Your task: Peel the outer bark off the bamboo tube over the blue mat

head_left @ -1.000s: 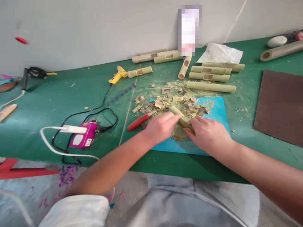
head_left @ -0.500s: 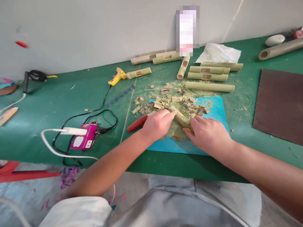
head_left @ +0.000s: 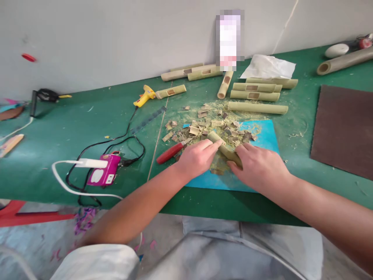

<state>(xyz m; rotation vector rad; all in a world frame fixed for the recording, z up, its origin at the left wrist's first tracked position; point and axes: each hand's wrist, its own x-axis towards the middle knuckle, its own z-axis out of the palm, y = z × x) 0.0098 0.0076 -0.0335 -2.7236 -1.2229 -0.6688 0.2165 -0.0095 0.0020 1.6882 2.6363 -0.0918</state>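
A short green bamboo tube (head_left: 216,137) lies slanted over the blue mat (head_left: 262,134). My right hand (head_left: 258,165) is closed around its near end. My left hand (head_left: 198,157) reaches the tube's middle from the left, its fingers pressed together with the tips at the cut opening; whatever they may pinch there is hidden. Just left of that hand rests a red-handled knife (head_left: 170,153), its blade pointing at the chips. Broken bamboo chips (head_left: 194,130) and pale shavings are heaped behind and beside the tube.
Several notched bamboo tubes (head_left: 256,95) lie farther back, some near a white paper sheet (head_left: 266,67). A yellow glue gun (head_left: 145,96) and a magenta power strip (head_left: 104,170) with cables occupy the left. On the right are a brown sheet (head_left: 344,130) and a long tube (head_left: 346,62).
My left hand has slid slightly right and down along the tube's opening, uncovering more of the knife. My right hand keeps its hold, shifted slightly.
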